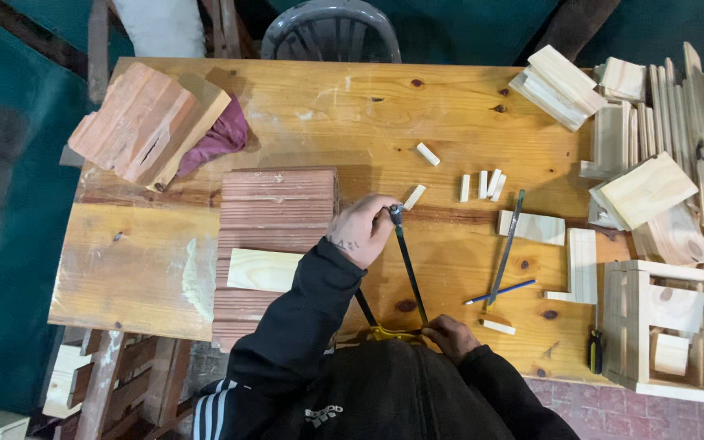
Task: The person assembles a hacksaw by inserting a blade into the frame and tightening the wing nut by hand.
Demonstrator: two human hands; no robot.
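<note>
My left hand (363,229) is closed around the far end of a small saw (407,265) with a dark metal frame, which lies lengthwise toward me on the wooden table (148,261). At the table's near edge, my right hand (451,335) pinches the saw's near end beside its yellow handle (390,333). A small pale wood stick (414,196) lies just beyond my left hand. Both arms are in black sleeves.
A reddish grooved board (275,204) carries a pale block (261,270) at left. Right of the saw lie a file (508,243), a blue pencil (500,291), a screwdriver (595,349) and small wood sticks (482,184). A wooden box frame (666,330) and stacked boards (653,138) crowd the right side. At the far left are reddish blocks (142,121) and a maroon cloth (223,137), with a grey chair (332,33) beyond the table.
</note>
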